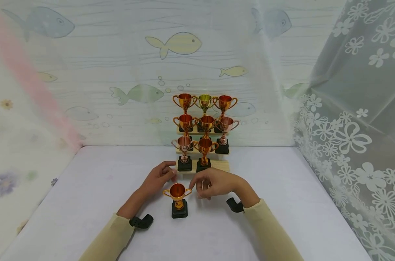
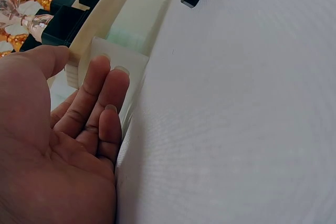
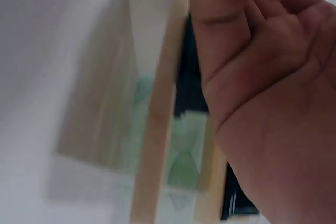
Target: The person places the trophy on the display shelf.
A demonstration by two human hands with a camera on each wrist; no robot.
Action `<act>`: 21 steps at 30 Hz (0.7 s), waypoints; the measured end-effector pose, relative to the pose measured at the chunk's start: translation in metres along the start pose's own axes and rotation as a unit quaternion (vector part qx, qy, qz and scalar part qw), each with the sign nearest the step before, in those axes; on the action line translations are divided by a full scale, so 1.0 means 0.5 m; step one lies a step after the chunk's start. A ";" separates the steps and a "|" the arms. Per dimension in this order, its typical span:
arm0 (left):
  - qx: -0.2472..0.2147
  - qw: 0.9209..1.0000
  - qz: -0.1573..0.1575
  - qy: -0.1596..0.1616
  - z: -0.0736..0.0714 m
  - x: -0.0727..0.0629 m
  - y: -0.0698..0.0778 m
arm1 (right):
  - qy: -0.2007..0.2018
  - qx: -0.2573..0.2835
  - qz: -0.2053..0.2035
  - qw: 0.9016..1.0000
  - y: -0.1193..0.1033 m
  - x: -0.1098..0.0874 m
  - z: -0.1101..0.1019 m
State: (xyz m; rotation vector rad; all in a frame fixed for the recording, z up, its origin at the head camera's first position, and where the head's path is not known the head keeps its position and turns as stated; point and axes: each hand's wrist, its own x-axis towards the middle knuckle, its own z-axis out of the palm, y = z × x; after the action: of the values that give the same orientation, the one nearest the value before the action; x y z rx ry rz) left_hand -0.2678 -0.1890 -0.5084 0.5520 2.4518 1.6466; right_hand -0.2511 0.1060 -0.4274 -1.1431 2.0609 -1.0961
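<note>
A small gold trophy cup [image 1: 179, 201] with a black base stands upright on the white tabletop, in front of a tiered wooden stand [image 1: 221, 165]. My left hand [image 1: 158, 177] is at the left end of the stand's lowest step, a fingertip touching its edge. In the left wrist view the other fingers [image 2: 113, 90] are loosely bent beside the step and hold nothing. My right hand [image 1: 213, 183] hovers in front of the stand, its bent index fingertip close to the cup's right handle; contact is unclear. The blurred right wrist view shows nothing in its palm [image 3: 278, 87].
Several trophies fill the stand's upper tiers. On the lowest step stand a pink-gold trophy [image 1: 184, 154] and a copper-coloured one [image 1: 204, 155]; its right part is bare wood. A fish-patterned curtain [image 1: 135, 119] hangs behind, and a floral lace curtain [image 1: 353, 152] borders the right side.
</note>
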 end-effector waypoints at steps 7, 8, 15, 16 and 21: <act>-0.016 1.000 0.011 -0.006 0.001 0.000 -0.004 | 0.044 -0.034 -0.015 0.998 -0.001 0.029 0.032; -0.015 1.000 0.013 -0.007 0.001 0.000 -0.004 | 0.046 -0.041 -0.016 0.998 -0.001 0.032 0.035; -0.006 1.000 0.028 -0.005 -0.001 -0.002 -0.011 | 0.060 -0.094 -0.041 0.993 -0.004 0.055 0.061; -0.006 1.000 0.027 -0.004 -0.002 -0.002 -0.011 | 0.064 -0.095 -0.041 0.993 -0.004 0.058 0.065; -0.004 1.000 0.022 -0.006 -0.001 0.000 -0.009 | 0.083 -0.099 -0.052 0.990 -0.001 0.071 0.083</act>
State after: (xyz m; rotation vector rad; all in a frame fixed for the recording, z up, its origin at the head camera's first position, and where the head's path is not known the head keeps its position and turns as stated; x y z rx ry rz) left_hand -0.2689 -0.1912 -0.5122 0.6179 2.4404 1.6637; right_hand -0.2372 0.0588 -0.4512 -1.3071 2.3035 -1.0862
